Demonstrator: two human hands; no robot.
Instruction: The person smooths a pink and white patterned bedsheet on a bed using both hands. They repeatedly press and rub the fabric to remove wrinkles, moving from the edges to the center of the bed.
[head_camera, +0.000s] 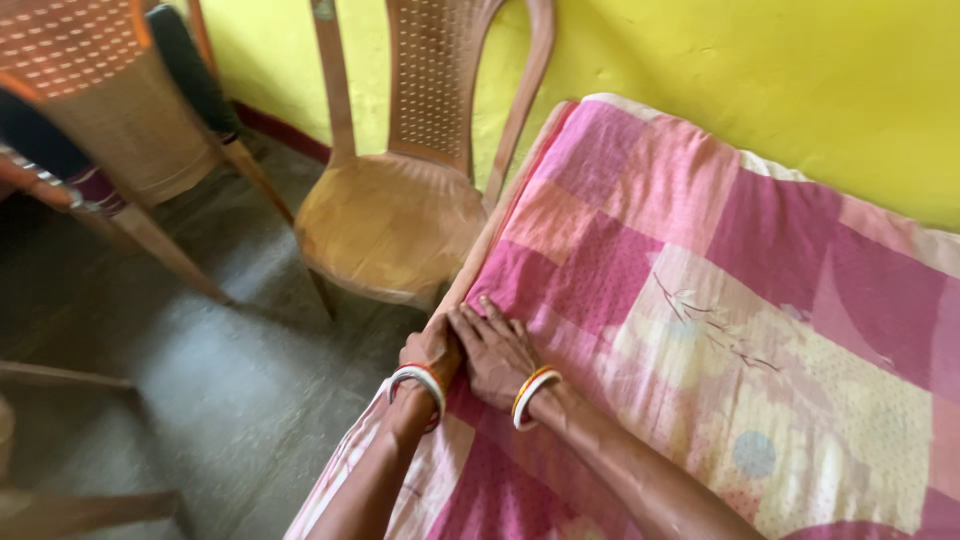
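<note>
Bedsheet (700, 300), pink patchwork, lying over the bed by the yellow wall, I'm tucking at its edge: left hand (432, 350) curled on the hem, right hand (495, 352) flat and pressing; probably best pulling taut, chair (400, 215) close by.

A single head-worn camera looks steeply down and forward from just above the person's forearms, close to the bed (760, 330) edge. It faces the yellow wall (800, 70), tilted so the bed runs diagonally across the right half. The left half takes in the grey floor (200, 380) and a plastic chair (400, 200) close beside the bed.
</note>
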